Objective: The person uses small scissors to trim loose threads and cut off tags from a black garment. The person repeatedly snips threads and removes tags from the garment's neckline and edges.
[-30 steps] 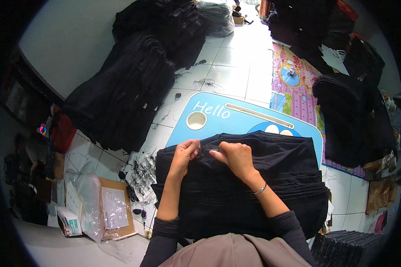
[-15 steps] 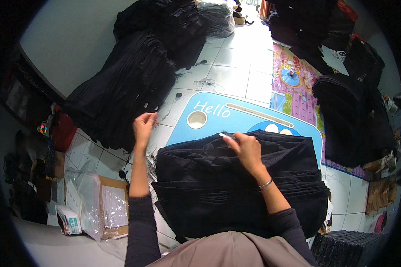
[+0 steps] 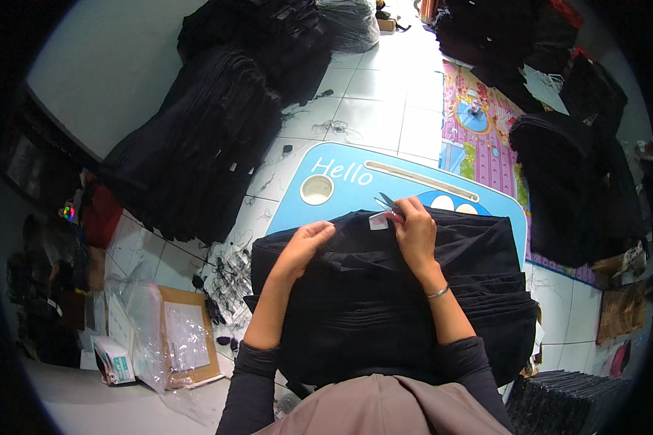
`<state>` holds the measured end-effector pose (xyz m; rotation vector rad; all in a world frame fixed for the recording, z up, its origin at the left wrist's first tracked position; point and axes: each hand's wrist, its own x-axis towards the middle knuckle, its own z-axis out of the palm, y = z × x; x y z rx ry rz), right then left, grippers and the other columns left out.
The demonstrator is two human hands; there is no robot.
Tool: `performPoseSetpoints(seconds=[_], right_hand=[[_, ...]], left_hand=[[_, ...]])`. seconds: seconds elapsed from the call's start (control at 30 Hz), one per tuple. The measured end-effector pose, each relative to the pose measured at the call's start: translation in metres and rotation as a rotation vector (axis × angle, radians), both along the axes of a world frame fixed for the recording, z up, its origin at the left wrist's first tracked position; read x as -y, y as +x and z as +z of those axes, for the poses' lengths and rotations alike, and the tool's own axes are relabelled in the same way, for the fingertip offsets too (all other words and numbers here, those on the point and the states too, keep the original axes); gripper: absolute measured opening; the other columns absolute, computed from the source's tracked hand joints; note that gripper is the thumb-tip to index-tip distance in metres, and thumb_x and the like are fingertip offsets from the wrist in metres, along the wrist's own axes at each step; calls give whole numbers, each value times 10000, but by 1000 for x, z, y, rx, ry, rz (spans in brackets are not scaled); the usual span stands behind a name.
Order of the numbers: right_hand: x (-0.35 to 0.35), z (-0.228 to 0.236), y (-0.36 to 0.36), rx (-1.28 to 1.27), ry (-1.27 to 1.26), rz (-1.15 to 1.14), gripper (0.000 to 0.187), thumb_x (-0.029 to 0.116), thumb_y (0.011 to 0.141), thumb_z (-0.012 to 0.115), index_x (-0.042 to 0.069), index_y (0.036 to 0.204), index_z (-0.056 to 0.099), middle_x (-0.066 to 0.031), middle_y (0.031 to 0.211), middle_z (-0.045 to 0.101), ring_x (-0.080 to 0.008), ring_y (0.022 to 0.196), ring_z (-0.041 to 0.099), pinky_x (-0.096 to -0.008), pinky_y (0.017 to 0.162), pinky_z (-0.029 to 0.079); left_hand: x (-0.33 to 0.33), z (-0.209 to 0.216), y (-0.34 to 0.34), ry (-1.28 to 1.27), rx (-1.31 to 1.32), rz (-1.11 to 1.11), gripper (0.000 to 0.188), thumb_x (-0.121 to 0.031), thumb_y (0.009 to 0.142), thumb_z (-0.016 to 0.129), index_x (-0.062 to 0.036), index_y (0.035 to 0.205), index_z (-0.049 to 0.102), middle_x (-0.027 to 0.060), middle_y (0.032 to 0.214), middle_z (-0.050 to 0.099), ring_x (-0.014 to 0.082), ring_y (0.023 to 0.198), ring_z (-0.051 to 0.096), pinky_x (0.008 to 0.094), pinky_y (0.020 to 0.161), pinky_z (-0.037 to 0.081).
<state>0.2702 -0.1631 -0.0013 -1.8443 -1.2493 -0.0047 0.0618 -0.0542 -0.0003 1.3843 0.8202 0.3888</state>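
Note:
A stack of black garments (image 3: pixel 406 304) lies in front of me over a light-blue lap table (image 3: pixel 348 192). Over its far edge, my right hand (image 3: pixel 416 235) is closed round small thread snips (image 3: pixel 384 202), whose blades point away to the left. A small white label (image 3: pixel 378 221) shows beside these fingers, against the black cloth. My left hand (image 3: pixel 302 250) hovers at the left part of the stack with thumb and fingertips pinched together. Whether a thread or a bit of cloth is in that pinch cannot be made out.
Big piles of black cloth (image 3: pixel 196 145) stand at the left and black garments (image 3: pixel 569 188) at the right, beside a colourful mat (image 3: pixel 479 123). Thread scraps (image 3: pixel 232 286) litter the tiles. A cardboard piece with plastic wrap (image 3: pixel 189 337) lies at lower left.
My left hand has come right and nearer, from beside the table to over the garments. My right hand has shifted slightly right and up; the snips' blades now show plainly.

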Motion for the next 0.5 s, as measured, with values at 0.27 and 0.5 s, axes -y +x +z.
performPoseSetpoints(seconds=[0.27, 0.5], right_hand=[[-9, 2, -50, -476, -42, 317, 268, 222, 841, 741, -31, 782, 679, -179, 593, 588, -241, 505, 571, -353, 506, 417], [-15, -3, -70, -399, -13, 308, 189, 136, 847, 718, -37, 791, 668, -173, 610, 589, -169, 537, 554, -333, 540, 424]], left_hand=[[-13, -27, -11, -310, 163, 52, 171, -262, 988, 587, -101, 991, 644, -106, 763, 556, -20, 608, 413, 147, 546, 319], [-4, -21, -9, -228, 220, 63, 168, -268, 992, 586, -109, 985, 642, -124, 741, 510, -23, 590, 364, 156, 522, 282]])
